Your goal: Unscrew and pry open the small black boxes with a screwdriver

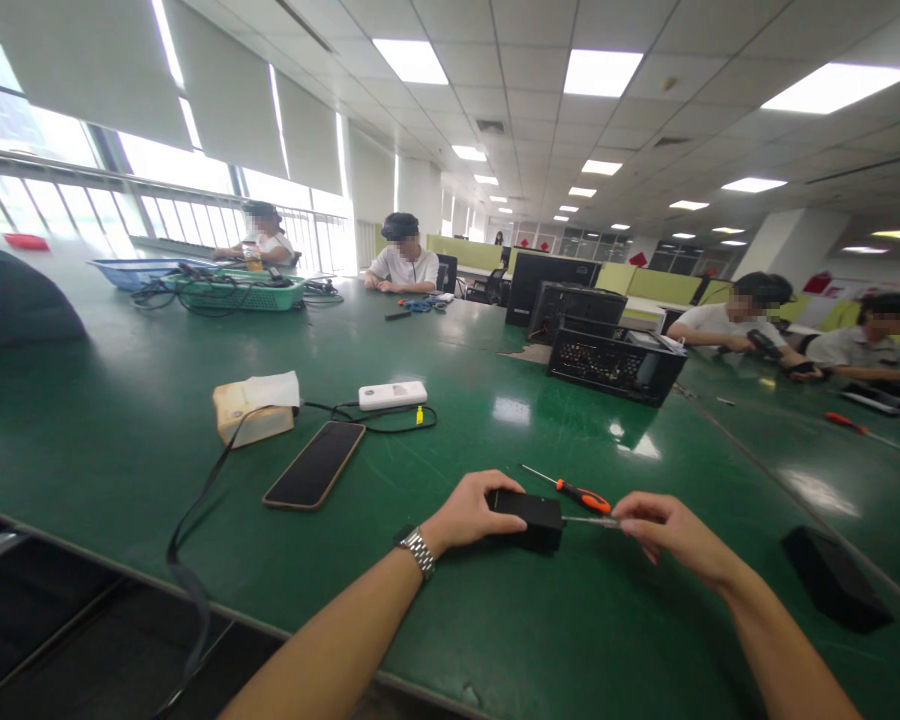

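My left hand point(471, 512) is closed on a small black box point(532, 518) that rests on the green table point(120, 440). My right hand point(664, 530) pinches a thin metal tool point(589, 521) whose tip touches the right end of the box. An orange-handled screwdriver point(570, 490) lies on the table just behind the box. A metal watch point(416, 548) is on my left wrist.
A dark phone point(315, 464), a white device point(392, 395) with a black cable, and a tissue pack point(255, 408) lie to the left. A black computer case point(615, 362) stands beyond. Another black box point(836, 578) lies at the right. Several people sit at the far sides.
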Tool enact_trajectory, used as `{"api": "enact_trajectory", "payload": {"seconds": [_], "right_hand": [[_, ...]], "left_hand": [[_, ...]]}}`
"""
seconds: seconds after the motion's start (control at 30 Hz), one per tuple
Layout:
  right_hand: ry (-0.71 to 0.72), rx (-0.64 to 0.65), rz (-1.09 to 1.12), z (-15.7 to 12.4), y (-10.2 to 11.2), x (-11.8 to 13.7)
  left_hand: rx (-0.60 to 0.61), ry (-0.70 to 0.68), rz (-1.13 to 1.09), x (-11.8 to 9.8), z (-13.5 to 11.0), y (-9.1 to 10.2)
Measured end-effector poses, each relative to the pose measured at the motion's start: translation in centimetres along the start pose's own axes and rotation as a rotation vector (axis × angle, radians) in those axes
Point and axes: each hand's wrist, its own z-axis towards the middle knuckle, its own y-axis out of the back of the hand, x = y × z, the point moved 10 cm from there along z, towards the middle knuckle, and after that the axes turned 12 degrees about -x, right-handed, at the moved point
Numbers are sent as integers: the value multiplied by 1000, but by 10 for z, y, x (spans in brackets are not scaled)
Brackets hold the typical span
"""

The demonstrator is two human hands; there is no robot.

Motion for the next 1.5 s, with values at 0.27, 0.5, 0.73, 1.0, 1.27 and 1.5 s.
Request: {"api": "enact_trajectory", "payload": {"seconds": [0.27, 0.5, 0.73, 1.0, 1.27, 1.5], "right_hand": [[76, -66, -249, -4, 4, 18], [198, -100, -332, -8, 9, 32], [105, -37, -266, -4, 5, 11], [98, -71, -206, -9, 4, 15], [25, -51, 63, -4, -7, 6], [80, -100, -320, -20, 6, 32]], "left_hand": [[-5, -44, 77, -7, -1, 1], [9, -70, 110, -9, -1, -1], [25, -59, 72, -7, -1, -2], [20, -8, 34, -1, -1, -1], [31, 50, -39, 2, -1, 2], [63, -23, -12, -5, -3, -7]]}}
